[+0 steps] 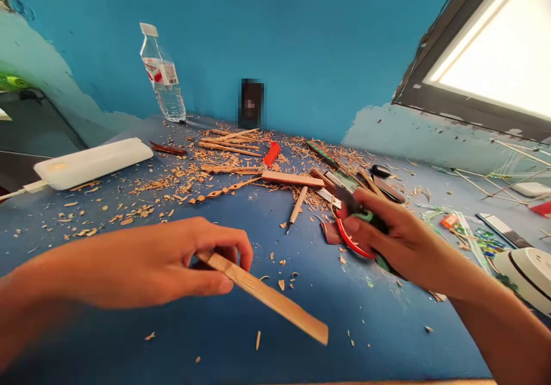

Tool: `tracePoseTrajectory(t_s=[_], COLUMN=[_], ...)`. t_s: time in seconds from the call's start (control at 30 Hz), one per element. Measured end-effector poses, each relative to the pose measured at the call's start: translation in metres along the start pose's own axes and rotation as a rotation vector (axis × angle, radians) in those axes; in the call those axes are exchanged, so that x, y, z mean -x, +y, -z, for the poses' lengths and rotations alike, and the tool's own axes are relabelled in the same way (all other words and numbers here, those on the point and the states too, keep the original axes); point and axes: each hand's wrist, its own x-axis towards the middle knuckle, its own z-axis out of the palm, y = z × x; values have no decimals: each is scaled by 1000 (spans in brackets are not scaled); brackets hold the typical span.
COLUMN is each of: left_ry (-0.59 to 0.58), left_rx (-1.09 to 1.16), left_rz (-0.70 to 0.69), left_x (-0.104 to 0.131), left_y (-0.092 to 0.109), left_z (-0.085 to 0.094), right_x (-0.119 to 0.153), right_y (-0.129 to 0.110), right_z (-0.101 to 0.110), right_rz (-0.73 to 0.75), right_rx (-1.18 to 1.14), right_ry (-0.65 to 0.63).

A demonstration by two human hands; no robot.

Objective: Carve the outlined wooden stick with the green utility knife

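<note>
My left hand [172, 261] is closed around one end of a flat wooden strip [275, 300], which slants down to the right above the blue tabletop; carved notches show near the fingers. In my right hand [387, 233] is a knife [365, 216] with a green and black handle, its blade end pointing up and left, partly hidden by the fingers. The knife is apart from the strip. Just beyond that hand lie red-handled scissors [350, 241] and a brown scrap, possibly sandpaper [330, 232]. A thin wood-handled tool [298, 208] lies between the hands, farther back.
Wood shavings and several carved sticks [232, 144] litter the back of the table [258, 362]. A water bottle [161, 78] and a white lamp-like bar [94, 164] stand at left. A red-handled blade [271, 154] lies mid-table. A white round device [527, 273] sits at right.
</note>
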Motion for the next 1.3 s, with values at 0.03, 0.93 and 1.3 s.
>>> tracePoseTrajectory(t_s=[0.03, 0.93, 1.3], left_ry=[-155, -90, 14], left_rx=[4, -135, -110], left_rz=[9, -426, -420], left_x=[-7, -58, -51], left_y=[-2, -77, -84], left_z=[10, 4, -5], right_x=[-2, -93, -37], right_y=[-5, -19, -13], right_z=[-4, -96, -26], right_rz=[6, 304, 213], right_rx=[13, 653, 491], right_ry=[-118, -594, -287])
